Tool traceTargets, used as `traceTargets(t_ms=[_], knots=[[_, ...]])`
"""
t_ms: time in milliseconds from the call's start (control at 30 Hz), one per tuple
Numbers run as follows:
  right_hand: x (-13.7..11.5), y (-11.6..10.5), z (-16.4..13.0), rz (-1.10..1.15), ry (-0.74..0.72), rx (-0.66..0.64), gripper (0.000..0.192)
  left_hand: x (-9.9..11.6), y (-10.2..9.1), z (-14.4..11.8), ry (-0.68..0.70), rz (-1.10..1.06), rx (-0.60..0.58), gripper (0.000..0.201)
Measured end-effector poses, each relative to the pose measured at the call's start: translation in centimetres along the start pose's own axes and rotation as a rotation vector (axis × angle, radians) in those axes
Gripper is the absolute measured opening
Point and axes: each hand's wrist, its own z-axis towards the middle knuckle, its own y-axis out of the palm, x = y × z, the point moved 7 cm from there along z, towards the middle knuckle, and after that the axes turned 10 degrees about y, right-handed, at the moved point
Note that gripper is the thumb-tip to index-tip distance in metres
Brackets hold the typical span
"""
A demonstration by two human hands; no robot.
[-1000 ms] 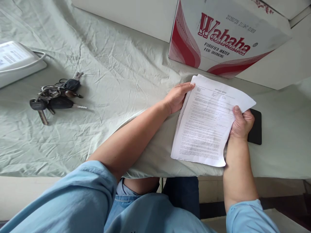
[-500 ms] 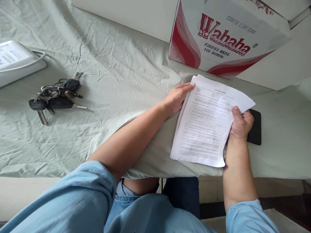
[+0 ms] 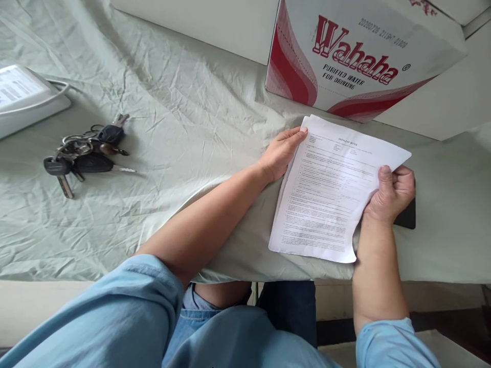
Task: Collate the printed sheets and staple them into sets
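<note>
A small stack of printed paper sheets [image 3: 326,199] is held between my two hands, tilted over the front of the table. My left hand [image 3: 284,153] grips its upper left edge, thumb on top and the other fingers hidden underneath. On the right edge, my right hand [image 3: 393,191] pinches the sheets with its thumb on the printed face and its fingers behind. The lower right corner curls slightly. Partly covered by my right hand, a black flat object [image 3: 408,217] lies on the table; its kind is hidden.
A Wahaha water carton [image 3: 353,61] stands behind the papers, beside white boxes [image 3: 207,20]. On the left, a bunch of keys [image 3: 88,153] rests on the wrinkled pale green tablecloth [image 3: 184,117]. A white device with a cable [image 3: 34,102] sits at the far left edge.
My right hand has shifted to the right and slightly up, drawing the sheets' upper right corner outward. More of the black object is now covered. My left hand stays nearly in place.
</note>
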Motion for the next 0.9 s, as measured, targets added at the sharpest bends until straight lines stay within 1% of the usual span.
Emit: traceTargets(t_ms=[100, 233, 400, 733, 900], knots=[[-0.11, -0.17, 0.06, 0.03, -0.002, 0.021, 0.045, 0.03, -0.17, -0.1, -0.001, 0.02, 0.013, 0.053], [-0.07, -0.76, 0.33, -0.02, 0.006, 0.074, 0.045, 0.18, -0.05, -0.22, -0.004, 0.029, 0.006, 0.055], [0.15, -0.53, 0.16, -0.037, 0.029, 0.034, 0.049, 0.44, 0.31, -0.4, -0.01, 0.025, -0.028, 0.058], [0.1, -0.12, -0.05, 0.002, 0.051, 0.011, 0.034, 0.32, 0.36, -0.36, -0.005, 0.025, -0.031, 0.058], [0.12, 0.04, -0.13, 0.036, 0.051, -0.004, 0.033, 0.29, 0.33, -0.34, 0.003, 0.023, -0.035, 0.059]])
